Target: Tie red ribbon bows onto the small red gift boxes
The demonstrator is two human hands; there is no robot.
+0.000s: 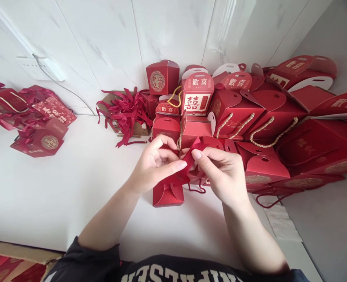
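A dark red ribbon [181,175] is pinched between my two hands above a small red gift box [168,195] on the white table. My left hand [161,160] has its thumb against the ribbon, with the fingers curled behind it. On the other side, my right hand [223,170] grips the ribbon's upper part between thumb and forefinger. The ribbon covers the top of the small box, so how it is fastened there is hidden. Just beyond my fingers stand more red boxes [197,131].
Many red gift boxes with rope handles [238,113] crowd the right side. A cardboard box [138,127] overflows with loose ribbons [126,107] by the tiled wall. Ribboned boxes [42,137] lie at the left. An open carton [17,252] is at lower left.
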